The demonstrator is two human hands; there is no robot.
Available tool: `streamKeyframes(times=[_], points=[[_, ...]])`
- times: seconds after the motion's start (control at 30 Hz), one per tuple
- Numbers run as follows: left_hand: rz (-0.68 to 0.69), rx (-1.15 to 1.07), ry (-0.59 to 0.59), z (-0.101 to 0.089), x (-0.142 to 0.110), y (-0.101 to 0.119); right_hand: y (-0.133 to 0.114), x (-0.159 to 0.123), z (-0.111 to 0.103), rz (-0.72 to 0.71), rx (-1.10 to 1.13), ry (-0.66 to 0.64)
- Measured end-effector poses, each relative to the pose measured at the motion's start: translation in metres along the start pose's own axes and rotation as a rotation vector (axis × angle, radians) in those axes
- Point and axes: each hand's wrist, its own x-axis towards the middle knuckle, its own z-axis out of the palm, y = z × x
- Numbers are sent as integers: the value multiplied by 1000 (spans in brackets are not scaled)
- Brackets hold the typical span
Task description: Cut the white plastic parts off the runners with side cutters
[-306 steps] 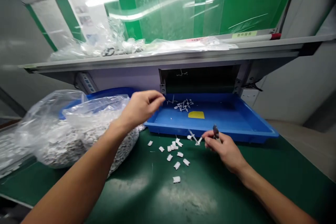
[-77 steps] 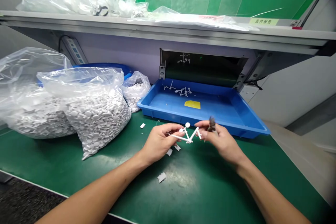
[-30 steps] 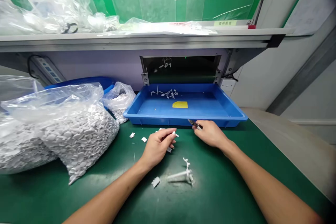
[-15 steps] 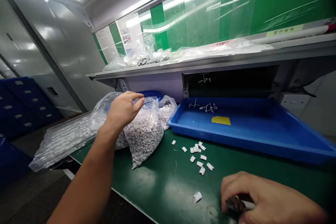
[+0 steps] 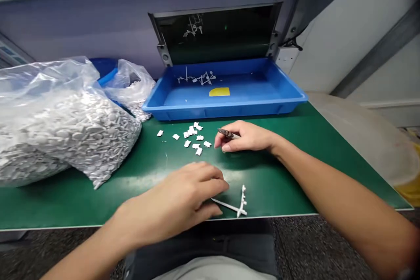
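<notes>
My left hand (image 5: 177, 194) lies open and palm down over the bench (image 5: 282, 175), holding nothing. Its fingers are just beside a white plastic runner (image 5: 234, 204), though I can't tell whether they touch it. The runner lies near the bench's front edge, below my right hand and closer to the left. My right hand (image 5: 246, 136) pinches small side cutters (image 5: 226, 133) in a narrow grip, their dark tips pointing left toward a loose cluster of white cut pieces (image 5: 193, 134), near but not touching them. Open green bench runs to the right of the runner, so I have room there. Behind the pieces sits a blue tray (image 5: 223, 111) holding more runners (image 5: 197, 78) and a yellow pad (image 5: 219, 92). On my left, a bulging bag of white discs (image 5: 82, 127) rests near the pieces.
</notes>
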Motion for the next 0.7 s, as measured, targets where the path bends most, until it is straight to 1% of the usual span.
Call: streamKeyframes(times=[0.07,0.13,0.2,0.23,0.3,0.43,0.5,0.53,0.6,0.63,0.7], points=[[23,29,-60,17,11,-4,0,-1,0,4,27,8],[36,41,-100,30,16,-8,-1,-3,-1,10,67,-13],[32,44,-108,38,17,-11,-3,-4,-1,9,115,-37],[25,46,-92,41,18,-13,-3,-5,-2,5,137,-43],[-29,53,-3,42,18,-16,-5,-6,-3,-22,171,-19],[-289,82,334,31,21,-21,-10,-5,-3,-54,163,69],[-376,104,455,23,26,-23,-11,-3,1,-36,122,111],[-400,108,489,19,29,-23,-11,-2,4,-29,104,148],[-426,69,519,15,35,-24,-9,2,10,-15,67,249],[-432,16,527,14,37,-25,-8,4,13,-5,53,303],[-431,-162,538,11,42,-29,-4,6,16,24,55,392]])
